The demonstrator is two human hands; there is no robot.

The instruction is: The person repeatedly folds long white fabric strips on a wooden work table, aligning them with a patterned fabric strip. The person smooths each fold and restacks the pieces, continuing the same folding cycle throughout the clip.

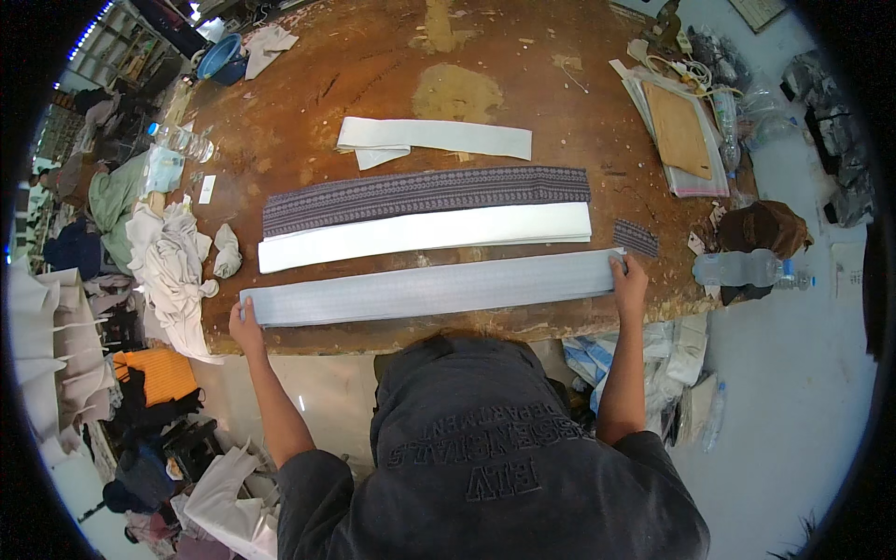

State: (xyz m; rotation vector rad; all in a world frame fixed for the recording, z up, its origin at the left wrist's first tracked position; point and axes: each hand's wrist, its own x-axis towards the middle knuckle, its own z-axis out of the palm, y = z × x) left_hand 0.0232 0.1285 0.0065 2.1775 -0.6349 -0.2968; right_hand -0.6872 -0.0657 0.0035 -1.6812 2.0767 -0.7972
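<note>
A long light-blue folded fabric strip [434, 287] lies along the front of the worn wooden table [336, 77]. My left hand [246, 325] grips its left end, thumb on top. At the strip's right end, my right hand [629, 280] pinches the upper corner between thumb and fingers. Just beyond lies a white strip stack [427, 234], with a dark patterned fabric strip [427, 196] along its far edge. Farther back is another white strip [455, 138], its left end folded under. A small dark patterned scrap [635, 238] rests near my right hand.
Crumpled white cloth [168, 273] hangs over the table's left edge, near a plastic bottle [183, 142] and a blue bucket [222, 59]. At right are a brown board [675, 129] on plastic-wrapped sheets, a brown bundle [759, 229] and a water bottle [738, 268].
</note>
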